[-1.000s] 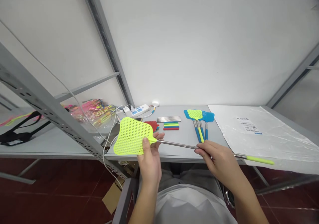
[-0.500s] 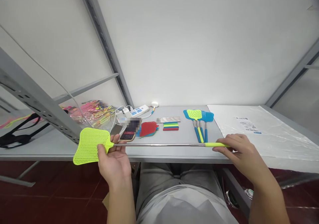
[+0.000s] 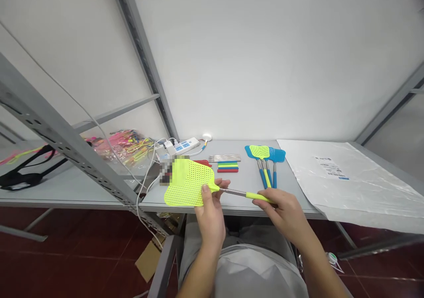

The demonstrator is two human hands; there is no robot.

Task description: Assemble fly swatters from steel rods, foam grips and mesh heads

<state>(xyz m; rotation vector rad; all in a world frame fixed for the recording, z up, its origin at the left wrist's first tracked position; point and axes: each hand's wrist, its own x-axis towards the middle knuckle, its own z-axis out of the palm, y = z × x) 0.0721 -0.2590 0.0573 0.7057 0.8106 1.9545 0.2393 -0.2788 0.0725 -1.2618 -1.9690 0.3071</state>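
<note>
A yellow-green fly swatter (image 3: 190,185) with a telescopic metal shaft is held over the table's front edge. My left hand (image 3: 212,212) grips it where the perforated head meets the shaft, thumb on top. My right hand (image 3: 281,207) is closed round the yellow-green handle. Only a short stretch of shaft shows between the hands. Beyond them lie several metal rods (image 3: 225,157) and a row of coloured handle tubes (image 3: 228,167). Red swatter heads (image 3: 204,162) are partly covered by the held one. To the right, several blue and yellow-green swatters (image 3: 265,163) lie in a pile.
A white plastic sheet (image 3: 318,183) with a label covers the table's right side. At the left stand a power strip (image 3: 187,145) with cables and a metal shelf post (image 3: 66,134). Beyond the post are colourful plastic-wrapped items (image 3: 122,145) and a black strap (image 3: 26,179).
The swatter's shaft has slid together and is much shorter. My left hand has moved right with the head, and my right hand has come left with the handle.
</note>
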